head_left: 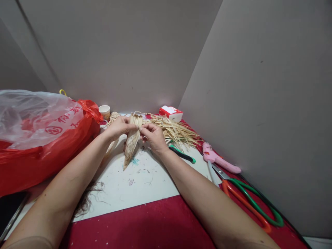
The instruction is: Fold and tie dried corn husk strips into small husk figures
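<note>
A dried corn husk [132, 139], pale and pointed at its lower end, hangs between my two hands above a white board [145, 186]. My left hand [120, 128] pinches its left side near the top, thumb across the front. On the other edge my right hand [155, 138] grips it between thumb and fingers. Behind my right hand lies a bundle of dry straw-like strips [177, 131]. Green-and-black handled pliers or cutters [183, 154] rest beside my right wrist, partly hidden.
At left bulge red and clear plastic bags [52, 138], with a phone [11, 211] below. A paper cup [104, 111] and red-white tissue pack [171, 112] stand at the back. A pink glue gun [220, 159] and large scissors [249, 197] lie right, along the grey wall. Dark fibres [86, 200] lie near my left forearm.
</note>
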Demonstrator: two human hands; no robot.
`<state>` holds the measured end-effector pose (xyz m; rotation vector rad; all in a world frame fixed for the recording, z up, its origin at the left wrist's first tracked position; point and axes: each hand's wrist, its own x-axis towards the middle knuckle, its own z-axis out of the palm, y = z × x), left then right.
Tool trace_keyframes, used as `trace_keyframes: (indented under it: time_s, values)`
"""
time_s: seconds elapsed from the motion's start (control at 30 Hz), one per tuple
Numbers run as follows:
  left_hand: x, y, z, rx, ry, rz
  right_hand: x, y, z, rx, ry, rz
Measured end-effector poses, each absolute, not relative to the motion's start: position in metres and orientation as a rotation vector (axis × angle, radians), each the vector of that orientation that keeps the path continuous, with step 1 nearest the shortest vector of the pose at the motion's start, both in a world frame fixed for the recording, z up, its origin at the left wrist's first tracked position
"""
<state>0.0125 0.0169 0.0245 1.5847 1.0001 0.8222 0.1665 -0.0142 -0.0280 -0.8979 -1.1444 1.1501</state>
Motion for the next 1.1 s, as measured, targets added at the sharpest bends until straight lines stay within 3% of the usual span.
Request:
trace_keyframes:
  time_s: [0.67, 1.1]
  values:
    - [0.0181, 0.0094, 0.0318, 1.662, 0.993, 0.838, 0.1648, -0.0112, -0.0286, -1.028, -1.202, 0.986]
    - [0.0162, 0.0161, 0.027, 1.566, 1.002, 0.927, 0.1687, -0.0124, -0.0193, -0.874, -0.994, 1.339]
